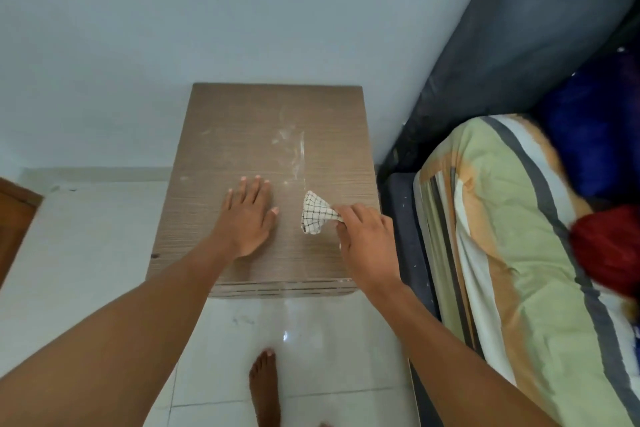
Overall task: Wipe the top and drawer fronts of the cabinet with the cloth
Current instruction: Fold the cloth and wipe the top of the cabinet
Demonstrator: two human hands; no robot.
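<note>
A low wood-grain cabinet stands against the pale wall, seen from above. Its top carries whitish smears and dust streaks toward the back right. Only a thin strip of the drawer fronts shows at the near edge. My left hand lies flat on the top, fingers spread, holding nothing. My right hand pinches a small white cloth with a black grid pattern, bunched up and resting on the cabinet top near its right side.
A bed with a striped green, orange and grey cover and a dark headboard stands close to the cabinet's right. White floor tiles lie to the left and front. My bare foot stands before the cabinet. A brown door edge is at far left.
</note>
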